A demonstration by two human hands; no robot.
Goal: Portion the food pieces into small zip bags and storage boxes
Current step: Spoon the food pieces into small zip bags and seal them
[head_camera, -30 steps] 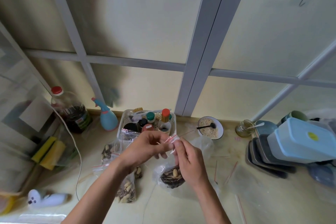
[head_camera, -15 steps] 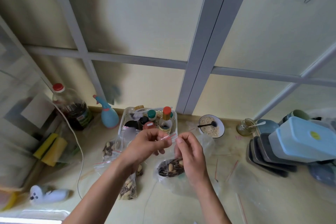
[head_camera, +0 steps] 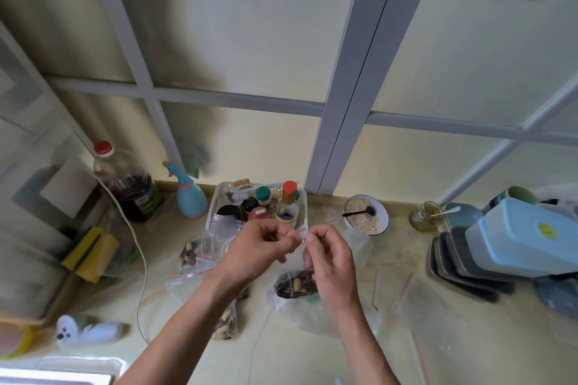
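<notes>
My left hand (head_camera: 259, 247) and my right hand (head_camera: 328, 256) meet above the counter and both pinch the red-striped top of a small clear zip bag (head_camera: 301, 232). Below my right hand lies a larger clear bag of mixed nuts and dark seeds (head_camera: 295, 286). Filled small zip bags rest to the left: one (head_camera: 190, 255) near the basket and one (head_camera: 225, 322) under my left forearm. A light blue storage box (head_camera: 525, 234) sits on stacked dark trays (head_camera: 453, 262) at the right.
A white basket (head_camera: 215, 203) of bottles stands behind my hands, with a blue spray bottle (head_camera: 189, 197) and a large dark bottle (head_camera: 131, 187) to its left. A bowl of oats (head_camera: 366, 216) and a glass jar (head_camera: 427, 216) sit at the right. Empty zip bags (head_camera: 438, 312) lie at the front right.
Both hands have lifted the small bag's top a little higher and away from the nut bag. The view has tilted slightly.
</notes>
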